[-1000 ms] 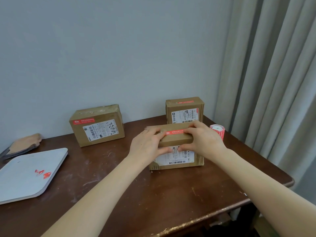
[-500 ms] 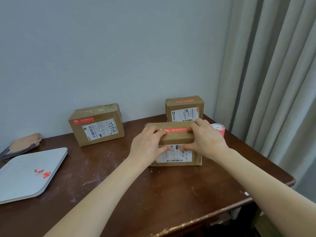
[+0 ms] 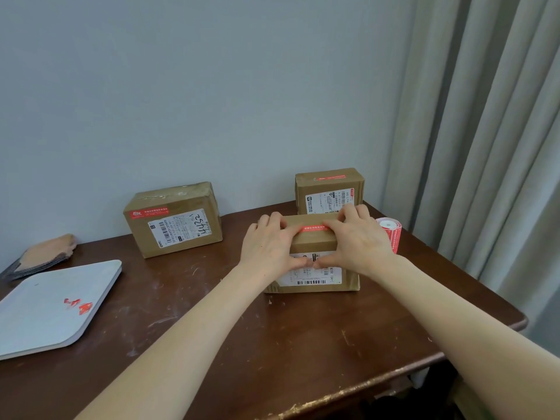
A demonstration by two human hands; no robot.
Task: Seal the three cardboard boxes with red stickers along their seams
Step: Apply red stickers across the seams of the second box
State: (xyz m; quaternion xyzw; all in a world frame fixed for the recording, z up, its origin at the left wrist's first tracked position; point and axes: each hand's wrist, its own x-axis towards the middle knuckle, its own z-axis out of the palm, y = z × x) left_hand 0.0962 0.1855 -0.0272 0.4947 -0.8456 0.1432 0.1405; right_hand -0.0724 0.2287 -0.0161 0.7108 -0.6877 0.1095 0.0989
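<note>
- A person's left hand (image 3: 268, 248) and right hand (image 3: 357, 242) press down on the near cardboard box (image 3: 312, 269), which sits on a dark wooden counter (image 3: 272, 338) toward its right half.
- Both hands are wrapped over the box: fingers lie flat across its top and the two thumbs meet on its front face, just above a white shipping label (image 3: 310, 275) with a barcode.
- A red sticker (image 3: 313, 228) runs along the top of that box; its middle shows between the fingers, while both ends are covered by them.
- A second box (image 3: 328, 190) stands just behind the near one, against the pale wall, with a red sticker strip (image 3: 330, 177) on its top and a white label on its front.
- A third box (image 3: 172, 219) sits well to the left near the wall, bearing a red sticker (image 3: 148, 212) on its front upper edge, above a white label with handwritten digits.
- A roll of red stickers (image 3: 391, 234) stands beside the right hand, partly hidden by it, near the counter's right edge and the grey curtain (image 3: 485, 147).
- A pale grey tray (image 3: 51, 304) with small red scraps (image 3: 78, 305) on it lies at the counter's left, and a tan-and-dark item (image 3: 45, 253), too indistinct to identify, rests behind it.
</note>
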